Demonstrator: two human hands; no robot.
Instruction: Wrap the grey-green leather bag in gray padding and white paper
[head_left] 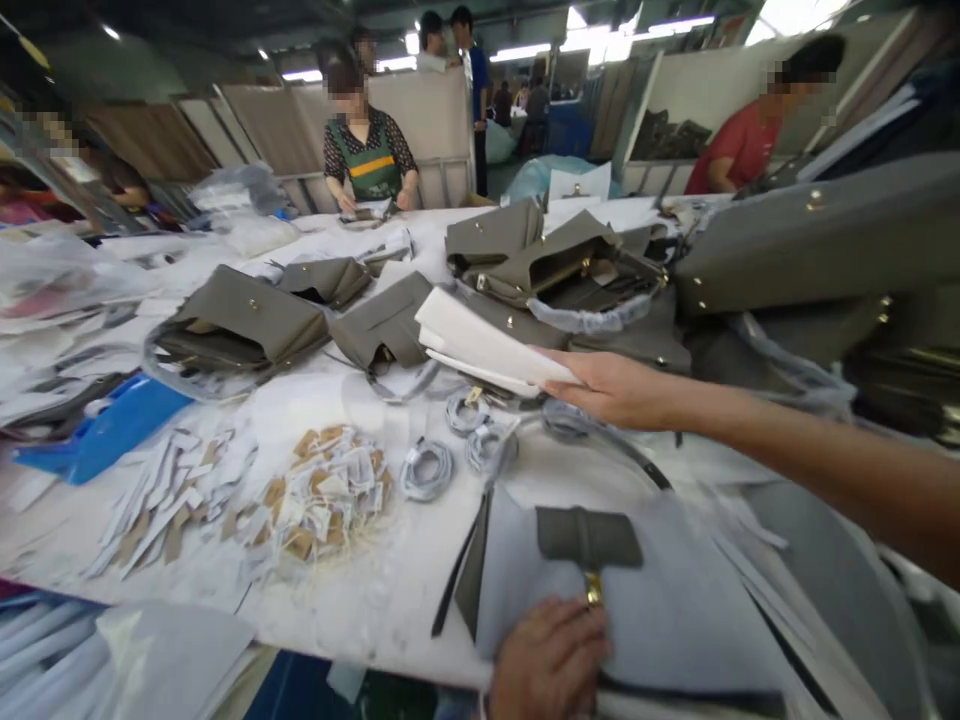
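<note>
My right hand (619, 388) reaches out over the table, fingers closed round a stack of folded white sheets (480, 340). Below it lies a grey handbag (540, 580) with a pale sheet over its front, a dark grey tab (589, 537) and a gold clasp (593, 590). My left hand (551, 650) is at the bag's near edge, its fingers together and curled beside the clasp; the thumb is hidden. Wrapped coils of strap (427, 470) lie just beyond the bag.
Several olive-grey handbags (247, 320) crowd the far side of the table (337, 610). To the left are a heap of tags (326, 495), paper strips (161, 500) and a blue tray (112, 430). Across the table a co-worker (371, 150) handles something; another person (750, 140) leans in at right.
</note>
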